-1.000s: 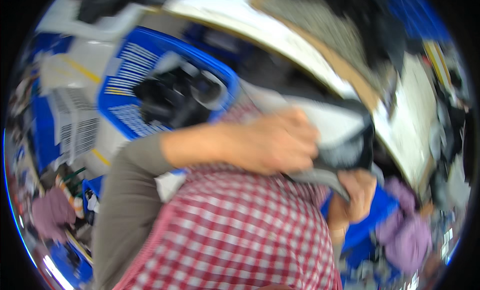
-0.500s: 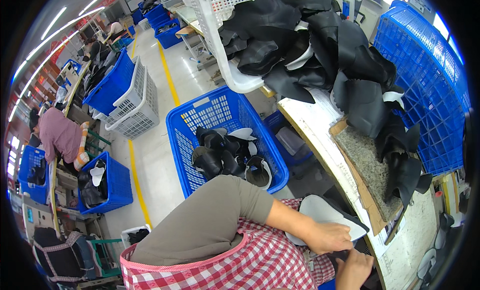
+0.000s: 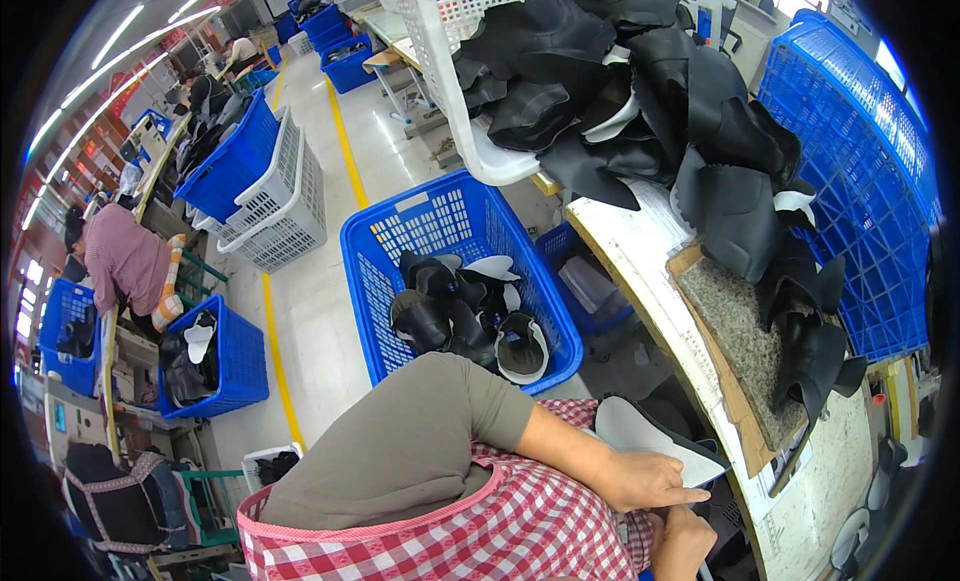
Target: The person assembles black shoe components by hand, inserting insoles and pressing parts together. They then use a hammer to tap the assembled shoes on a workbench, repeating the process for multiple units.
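Note:
My left hand (image 3: 645, 481) rests against the near edge of a black shoe upper with a white lining (image 3: 650, 443), gripping it with its hidden fingers while one finger points out to the right. The upper lies at the lower right, over my lap beside the workbench edge. Just below, my right hand (image 3: 684, 541) is close against the left one with its fingers curled in. What it holds, if anything, is hidden. More black shoe uppers (image 3: 735, 216) are heaped on the bench (image 3: 800, 511) and spill out of a white crate (image 3: 500, 166).
Left of the bench stands a blue basket (image 3: 365, 281) with several uppers inside. A tall blue crate (image 3: 860, 201) leans at the bench's far right. A rough grey board (image 3: 735, 311) lies on the bench top. Across the aisle a person (image 3: 130, 256) sits near other crates.
Both hands have shifted a little left, the right one also downward. One finger of the left hand now stretches out to the right. The upper's white lining has tilted slightly.

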{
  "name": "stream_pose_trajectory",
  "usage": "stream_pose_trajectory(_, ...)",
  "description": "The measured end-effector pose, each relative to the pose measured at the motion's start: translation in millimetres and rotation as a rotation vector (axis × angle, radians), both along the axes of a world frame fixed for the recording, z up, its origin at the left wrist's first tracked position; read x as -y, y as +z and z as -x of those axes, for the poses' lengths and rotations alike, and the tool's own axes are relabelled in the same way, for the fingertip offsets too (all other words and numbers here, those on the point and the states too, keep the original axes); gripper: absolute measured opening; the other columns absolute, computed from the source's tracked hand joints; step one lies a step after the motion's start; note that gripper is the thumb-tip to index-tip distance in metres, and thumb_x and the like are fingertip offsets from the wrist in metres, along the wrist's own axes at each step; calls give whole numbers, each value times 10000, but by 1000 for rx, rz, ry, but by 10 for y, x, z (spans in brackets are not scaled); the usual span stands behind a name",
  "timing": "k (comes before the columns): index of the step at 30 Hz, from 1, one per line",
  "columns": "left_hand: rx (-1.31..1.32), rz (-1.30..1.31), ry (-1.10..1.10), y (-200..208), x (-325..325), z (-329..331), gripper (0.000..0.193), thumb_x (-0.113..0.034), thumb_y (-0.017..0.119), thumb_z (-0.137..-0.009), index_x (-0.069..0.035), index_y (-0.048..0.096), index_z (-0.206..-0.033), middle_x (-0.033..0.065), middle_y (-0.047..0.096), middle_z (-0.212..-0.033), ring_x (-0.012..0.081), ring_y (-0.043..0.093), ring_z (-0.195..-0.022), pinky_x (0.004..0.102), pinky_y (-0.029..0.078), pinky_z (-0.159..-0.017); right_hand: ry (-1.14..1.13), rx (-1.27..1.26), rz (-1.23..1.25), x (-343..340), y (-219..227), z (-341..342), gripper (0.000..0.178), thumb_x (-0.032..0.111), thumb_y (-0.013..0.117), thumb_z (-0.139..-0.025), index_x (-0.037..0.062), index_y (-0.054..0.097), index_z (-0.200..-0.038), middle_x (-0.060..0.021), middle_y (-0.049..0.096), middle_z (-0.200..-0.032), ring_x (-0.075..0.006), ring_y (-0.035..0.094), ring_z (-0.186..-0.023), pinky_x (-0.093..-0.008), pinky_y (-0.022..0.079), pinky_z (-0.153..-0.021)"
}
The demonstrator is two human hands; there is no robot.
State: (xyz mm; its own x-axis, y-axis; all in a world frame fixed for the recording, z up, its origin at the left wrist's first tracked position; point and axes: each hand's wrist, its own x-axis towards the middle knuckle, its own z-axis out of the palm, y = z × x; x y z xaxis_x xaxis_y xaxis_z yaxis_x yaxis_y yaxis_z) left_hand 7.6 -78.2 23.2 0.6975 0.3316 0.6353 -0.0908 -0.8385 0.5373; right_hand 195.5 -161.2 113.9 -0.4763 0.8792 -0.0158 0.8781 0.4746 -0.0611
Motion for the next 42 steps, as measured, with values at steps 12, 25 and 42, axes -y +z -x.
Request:
stream_pose_trajectory(12, -522, -214, 84, 863, -805, -114, 454, -329, 810, -756, -3, 752, -1066, 174, 698, -918, 335, 668, -980, 443, 527, -822, -213, -112, -171, -272, 10, 236, 260, 166, 854, -740, 12, 675, -850, -180, 676, -755, -415, 667, -674, -480, 491, -584)
stream_pose_trajectory(25, -58, 801, -42, -585, -709, -58, 432, -258, 780, -932, -8, 570, -1214, 86, 620, -947, 178, 570, -829, 339, 496, -759, 49, -84, -5, -586, -174, 325, 249, 193, 846, -725, 65, 634, -757, -146, 647, -664, -355, 652, -592, -444, 476, -549)
stream_pose_trajectory(42, 140, 1491, 100, -317, -731, 250, 270, -283, 636, -1035, -48, 632, -1170, 38, 638, -1151, 96, 586, -1071, 278, 500, -862, -120, -179, 64, -632, -309, 9, 188, 246, 787, -817, 93, 680, -795, -112, 678, -716, -316, 680, -659, -403, 508, -560)
